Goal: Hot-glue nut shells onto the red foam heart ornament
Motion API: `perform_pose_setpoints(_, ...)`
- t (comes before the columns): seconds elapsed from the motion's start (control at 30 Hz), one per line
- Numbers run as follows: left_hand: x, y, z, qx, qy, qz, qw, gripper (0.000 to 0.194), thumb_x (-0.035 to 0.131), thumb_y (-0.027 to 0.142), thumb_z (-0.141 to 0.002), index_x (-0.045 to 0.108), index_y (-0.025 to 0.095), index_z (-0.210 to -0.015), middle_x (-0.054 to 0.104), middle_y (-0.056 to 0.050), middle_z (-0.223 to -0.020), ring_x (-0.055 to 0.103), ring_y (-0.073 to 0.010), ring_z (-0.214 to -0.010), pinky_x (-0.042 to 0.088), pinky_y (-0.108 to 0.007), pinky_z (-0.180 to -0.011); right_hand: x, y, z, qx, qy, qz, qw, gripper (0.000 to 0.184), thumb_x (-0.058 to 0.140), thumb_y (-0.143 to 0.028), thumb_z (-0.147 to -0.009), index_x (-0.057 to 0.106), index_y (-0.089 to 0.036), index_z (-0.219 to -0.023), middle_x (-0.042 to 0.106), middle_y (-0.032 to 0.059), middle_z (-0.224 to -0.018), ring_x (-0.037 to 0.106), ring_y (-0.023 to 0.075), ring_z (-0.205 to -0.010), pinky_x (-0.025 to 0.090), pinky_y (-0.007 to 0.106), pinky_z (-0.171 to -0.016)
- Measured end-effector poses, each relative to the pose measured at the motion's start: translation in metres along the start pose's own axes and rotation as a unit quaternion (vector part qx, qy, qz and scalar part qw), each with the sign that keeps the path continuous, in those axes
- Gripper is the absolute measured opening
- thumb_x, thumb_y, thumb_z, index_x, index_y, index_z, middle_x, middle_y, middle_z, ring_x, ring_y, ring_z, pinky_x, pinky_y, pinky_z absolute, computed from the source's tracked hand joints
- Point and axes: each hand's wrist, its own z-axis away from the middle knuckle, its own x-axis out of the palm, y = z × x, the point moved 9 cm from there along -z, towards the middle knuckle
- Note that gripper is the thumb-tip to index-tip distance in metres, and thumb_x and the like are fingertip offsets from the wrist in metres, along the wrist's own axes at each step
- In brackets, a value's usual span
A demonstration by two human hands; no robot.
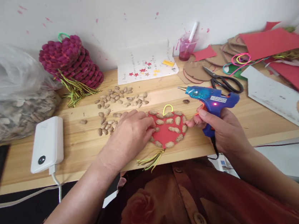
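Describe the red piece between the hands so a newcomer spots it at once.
On the wooden table, go to the near edge. Between the left hand and the right hand, which holds a blue glue gun, lies a roughly heart-shaped red piece. Unlike the red sheets at the far right, it carries peanuts, a yellow loop on top and a tassel below.

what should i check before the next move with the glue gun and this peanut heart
1. Right grip holding the glue gun: ok.
2. Gun's light on: ok, it glows red.
3. Glue hot enough: cannot tell.
4. Left grip at the heart: ok, fingers are at its left edge.
5. Heart fully covered: not ok, bare red shows in the middle.
6. Scissors off the heart: ok, they lie beyond the gun.
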Motion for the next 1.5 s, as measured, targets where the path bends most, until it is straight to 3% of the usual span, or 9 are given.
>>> perform_pose_setpoints(0.2,-0.002,0.0,0.001,0.0,0.006,-0.003,1.0,0.01,0.065,0.02,-0.096,0.074,0.019,-0.091,0.071,-0.005,-0.086,0.064,-0.0223,-0.083,0.048,-0.037,-0.078,-0.002,0.002,-0.001,0.005,0.008,0.001,1.0,0.018,0.082,-0.036,-0.082,0.068,-0.025,-0.085,0.065,-0.0038,-0.067,0.072,0.0217,-0.072,0.057,0.036,-0.075)
perform_pose_setpoints(0.33,-0.013,-0.008,0.007,-0.007,0.037,0.011,0.999,0.014,0.061,0.024,-0.1,0.074,0.02,-0.094,0.072,-0.005,-0.087,0.066,-0.0212,-0.083,0.048,-0.036,-0.08,-0.002,0.003,-0.001,0.008,0.007,0.003,1.0,0.019,0.083,-0.036,-0.082,0.068,-0.025,-0.084,0.065,-0.0037,-0.068,0.072,0.021,-0.07,0.057,0.035,-0.074)
perform_pose_setpoints(0.47,-0.028,-0.017,0.018,-0.018,0.078,0.022,0.997,0.018,0.064,0.029,-0.099,0.072,0.019,-0.086,0.071,-0.004,-0.081,0.064,-0.0192,-0.077,0.047,-0.035,-0.076,-0.003,0.003,-0.001,0.007,0.005,0.002,1.0,0.018,0.083,-0.036,-0.082,0.069,-0.024,-0.082,0.064,-0.0043,-0.066,0.071,0.0191,-0.066,0.055,0.033,-0.071)
perform_pose_setpoints(0.63,-0.033,-0.019,0.035,-0.031,0.093,0.034,0.995,0.034,0.062,0.041,-0.101,0.067,0.019,-0.074,0.065,-0.002,-0.07,0.06,-0.0164,-0.068,0.045,-0.031,-0.067,-0.001,0.003,-0.002,0.008,0.002,-0.002,1.0,0.018,0.084,-0.035,-0.082,0.069,-0.024,-0.079,0.064,-0.0045,-0.065,0.069,0.017,-0.063,0.054,0.031,-0.071)
perform_pose_setpoints(0.8,-0.033,-0.022,0.051,-0.046,0.099,0.038,0.993,0.035,0.057,0.036,-0.103,0.064,0.019,-0.073,0.06,-0.001,-0.068,0.057,-0.0156,-0.066,0.044,-0.029,-0.065,0.001,0.001,-0.002,0.003,-0.001,-0.013,1.0,0.017,0.083,-0.034,-0.083,0.07,-0.024,-0.08,0.065,-0.0039,-0.065,0.067,0.0165,-0.061,0.054,0.031,-0.068)
perform_pose_setpoints(1.1,-0.033,-0.026,0.072,-0.032,0.129,0.03,0.991,0.027,0.055,0.029,-0.104,0.068,0.018,-0.083,0.069,-0.004,-0.079,0.064,-0.0195,-0.078,0.05,-0.033,-0.073,-0.001,0.004,-0.004,-0.004,-0.005,-0.007,1.0,0.021,0.083,-0.035,-0.083,0.067,-0.022,-0.081,0.063,-0.0036,-0.065,0.066,0.016,-0.062,0.053,0.032,-0.071)
perform_pose_setpoints(1.3,-0.032,-0.02,0.078,-0.023,0.126,0.039,0.991,0.022,0.054,0.023,-0.104,0.069,0.016,-0.089,0.073,-0.007,-0.089,0.067,-0.0208,-0.085,0.051,-0.034,-0.078,0.004,0.0,-0.003,-0.006,-0.002,-0.033,0.999,0.024,0.087,-0.038,-0.076,0.068,-0.024,-0.079,0.06,-0.0042,-0.061,0.06,0.0153,-0.059,0.057,0.034,-0.071)
perform_pose_setpoints(1.5,-0.035,-0.02,0.093,-0.042,0.147,0.062,0.986,0.021,0.056,0.017,-0.102,0.07,0.015,-0.118,0.075,-0.008,-0.102,0.069,-0.0194,-0.09,0.054,-0.033,-0.081,0.007,-0.002,-0.003,-0.017,-0.012,-0.038,0.999,0.028,0.087,-0.039,-0.075,0.065,-0.022,-0.077,0.057,-0.0056,-0.059,0.061,0.0143,-0.058,0.058,0.035,-0.073)
